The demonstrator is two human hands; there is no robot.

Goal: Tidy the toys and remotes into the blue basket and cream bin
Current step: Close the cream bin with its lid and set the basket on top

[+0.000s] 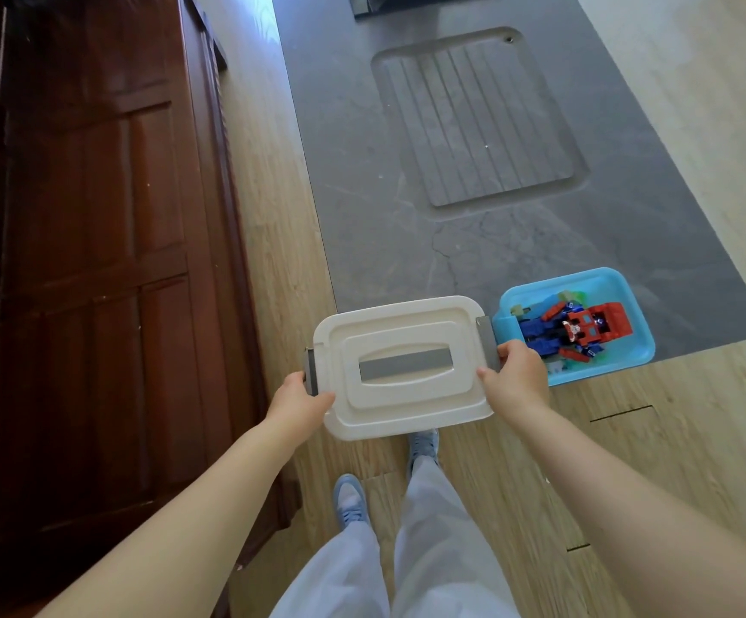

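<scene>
Above the wood floor, left hand [300, 396] and right hand [514, 380] grip the lidded cream bin [400, 365] by its end latches; blue basket [578, 325] already loaded, so probably carrying away or latching next.

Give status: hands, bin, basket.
Left hand and right hand grip the lidded cream bin by its end latches. Blue basket on the grey slab, toys inside. Nothing blocking.

Cream bin [407, 412] with grey handle [404, 364] and grey latches; sky-blue basket [630, 345] holding a red-and-blue toy robot [581, 332]; dark grey veined stone table [362, 171]; pale wood-grain floor [264, 216]; reddish-brown panelled cabinet [94, 260], left.
</scene>
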